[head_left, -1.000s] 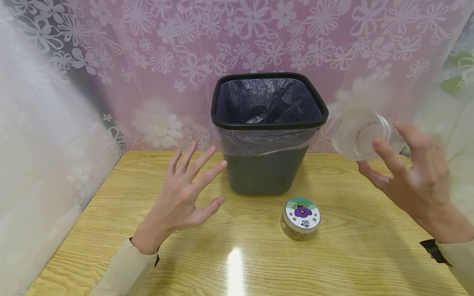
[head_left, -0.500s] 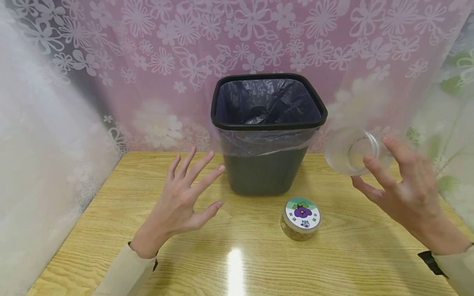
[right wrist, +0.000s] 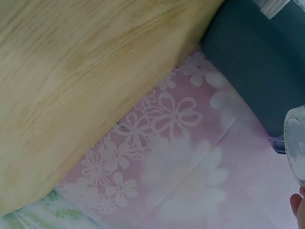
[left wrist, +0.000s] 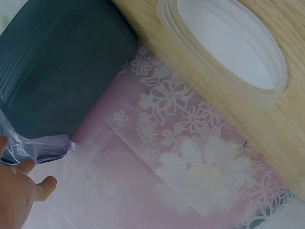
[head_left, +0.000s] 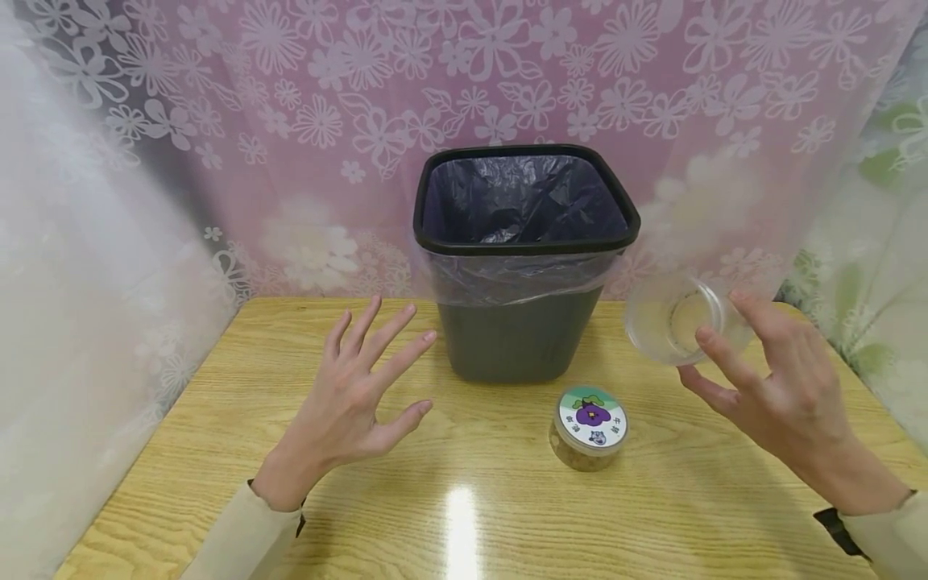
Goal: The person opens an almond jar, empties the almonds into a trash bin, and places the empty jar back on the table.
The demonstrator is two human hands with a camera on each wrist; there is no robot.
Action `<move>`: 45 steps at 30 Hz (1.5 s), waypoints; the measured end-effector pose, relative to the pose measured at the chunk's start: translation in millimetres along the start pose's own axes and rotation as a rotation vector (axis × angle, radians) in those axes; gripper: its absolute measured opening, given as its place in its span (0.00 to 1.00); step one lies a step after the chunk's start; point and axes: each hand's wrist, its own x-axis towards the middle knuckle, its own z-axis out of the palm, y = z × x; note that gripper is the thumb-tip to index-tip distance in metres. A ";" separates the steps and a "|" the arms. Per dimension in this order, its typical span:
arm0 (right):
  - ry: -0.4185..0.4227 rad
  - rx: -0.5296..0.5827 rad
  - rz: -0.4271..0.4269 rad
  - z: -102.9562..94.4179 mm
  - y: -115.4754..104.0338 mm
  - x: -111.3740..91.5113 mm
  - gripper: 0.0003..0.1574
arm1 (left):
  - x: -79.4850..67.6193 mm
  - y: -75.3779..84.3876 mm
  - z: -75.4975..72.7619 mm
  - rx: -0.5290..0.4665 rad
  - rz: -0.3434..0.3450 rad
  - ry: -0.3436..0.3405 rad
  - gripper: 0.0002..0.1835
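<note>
My right hand (head_left: pixel 786 387) pinches a clear plastic tub (head_left: pixel 656 318) by its base, held tilted above the table to the right of the bin, its mouth facing left. In the right wrist view, only the tub's base (right wrist: pixel 296 148) and a fingertip show at the right edge. My left hand (head_left: pixel 348 403) hovers over the table on the left, fingers spread, holding nothing. The left wrist view shows a round lid (left wrist: pixel 228 43) with a white inside lying on the table; in the head view the left hand hides it. A closed tub (head_left: pixel 590 427) with a purple picture label stands between the hands.
A dark waste bin (head_left: pixel 518 338) lined with a thin plastic bag stands at the table's back edge. Behind it hangs a pink flowered curtain (head_left: pixel 333 153), with pale curtains on both sides. The wooden table (head_left: pixel 464 459) lies beneath both hands.
My right hand has come down and to the left with the clear tub, ending lower beside the bin. The left hand has sunk slightly, fingers still spread.
</note>
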 end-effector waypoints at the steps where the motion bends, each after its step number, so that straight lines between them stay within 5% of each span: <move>1: -0.002 0.004 -0.001 -0.2 -0.4 -1.0 0.21 | -0.4 -0.2 0.2 -0.002 -0.001 -0.003 0.34; 29: -0.094 0.063 -0.022 -4.7 -16.8 -7.5 0.22 | -21.0 -2.9 10.1 -0.005 -0.019 -0.081 0.35; 45: -0.158 0.164 -0.038 -3.4 -29.1 -13.2 0.21 | -33.9 1.0 16.2 -0.023 -0.058 -0.201 0.36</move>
